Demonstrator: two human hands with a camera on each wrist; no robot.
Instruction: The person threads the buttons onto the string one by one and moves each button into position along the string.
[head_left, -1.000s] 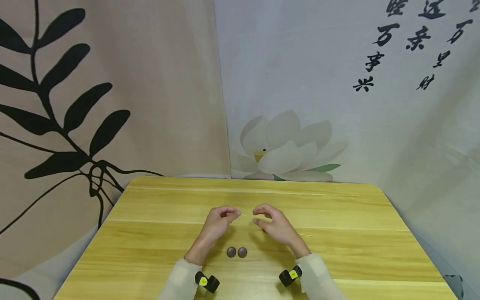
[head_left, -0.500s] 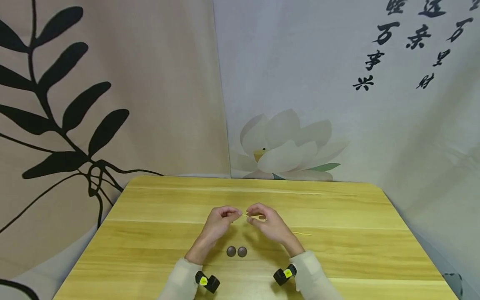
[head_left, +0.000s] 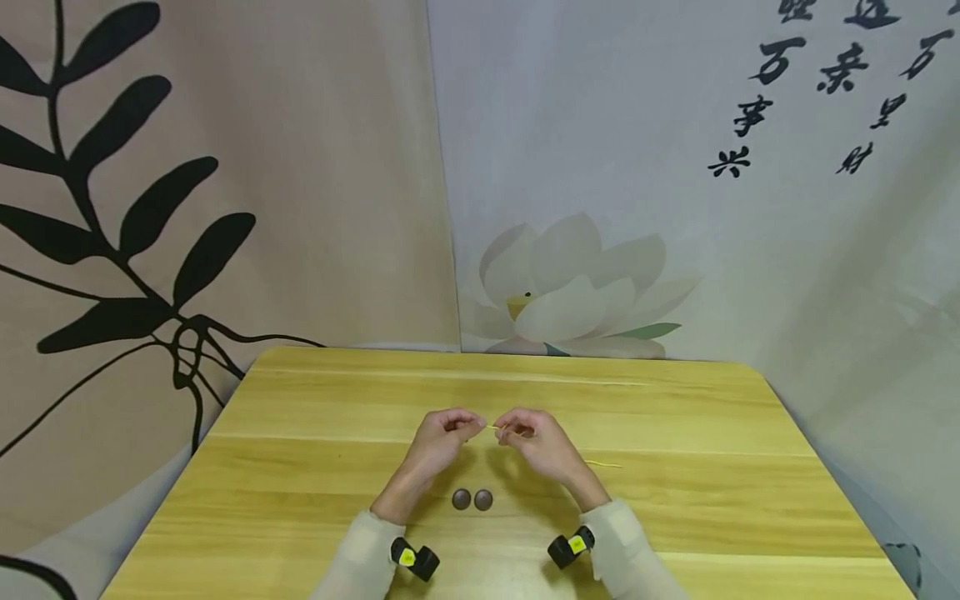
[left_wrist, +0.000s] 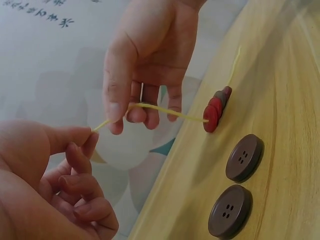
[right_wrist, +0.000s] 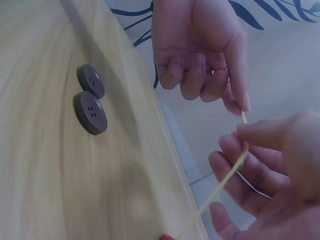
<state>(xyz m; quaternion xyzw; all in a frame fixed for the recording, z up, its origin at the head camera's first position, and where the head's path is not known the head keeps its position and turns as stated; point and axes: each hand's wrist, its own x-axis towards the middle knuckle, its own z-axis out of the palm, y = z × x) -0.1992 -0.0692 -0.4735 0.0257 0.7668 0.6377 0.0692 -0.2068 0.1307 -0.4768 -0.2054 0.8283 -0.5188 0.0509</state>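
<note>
A thin yellow cord [left_wrist: 167,110] runs between the two hands above the table. My left hand [head_left: 438,443] pinches its tip between thumb and forefinger, other fingers curled. Just along from there, my right hand [head_left: 546,446] pinches the same cord with thumb and forefinger. From the right hand the cord slopes down to a red button [left_wrist: 211,120], the front one of several red and dark buttons standing in a row. Behind that row, more cord trails over the table. The right hand hides the row in the head view.
Two large brown four-hole buttons [head_left: 472,499] lie side by side on the wooden table [head_left: 300,500], nearer the body than the hands. A printed cloth [head_left: 337,167] hangs behind the table's far edge. Each wrist wears a black camera [head_left: 415,559].
My right hand has moved left to the left hand, and its thumb and forefinger have closed on the cord near the tip. The left hand keeps its pinch; the brown buttons stay put.
</note>
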